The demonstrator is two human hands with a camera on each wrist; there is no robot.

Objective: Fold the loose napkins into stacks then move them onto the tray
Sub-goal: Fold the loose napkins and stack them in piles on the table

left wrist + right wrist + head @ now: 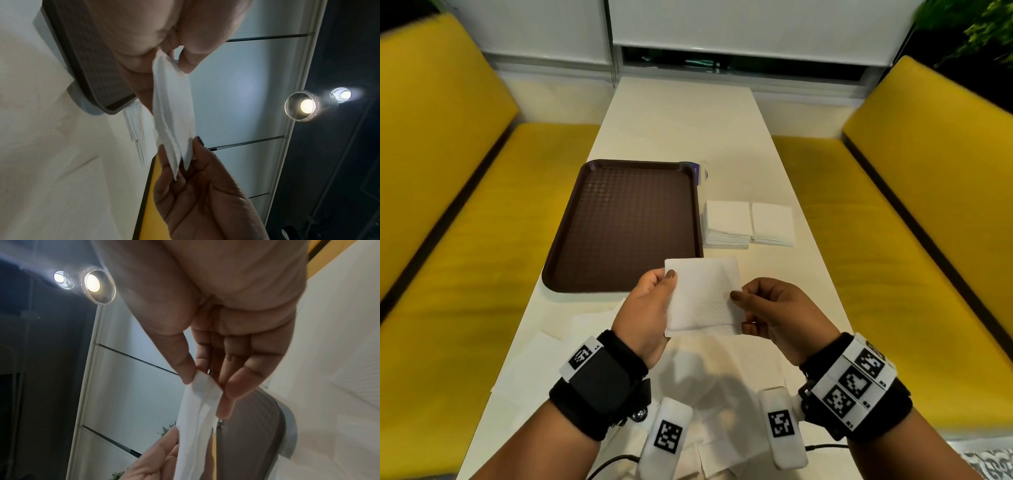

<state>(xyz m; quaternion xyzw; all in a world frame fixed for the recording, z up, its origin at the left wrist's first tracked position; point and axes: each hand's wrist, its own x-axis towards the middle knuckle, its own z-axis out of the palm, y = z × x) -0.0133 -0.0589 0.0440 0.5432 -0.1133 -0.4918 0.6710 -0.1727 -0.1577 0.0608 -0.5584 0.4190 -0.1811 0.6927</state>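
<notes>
While the folded napkin [703, 296] is held above the counter's [688, 113] near end, left hand [645, 308] and right hand [779, 313] pinch opposite edges, aligning its layers; two stacks [748, 222] wait beside the empty tray [625, 222].

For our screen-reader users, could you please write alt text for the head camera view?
Left hand and right hand each pinch a side of a folded white napkin held above a pale table. Beyond it, an empty brown tray lies beside two stacks of folded napkins; yellow benches flank the table.
</notes>
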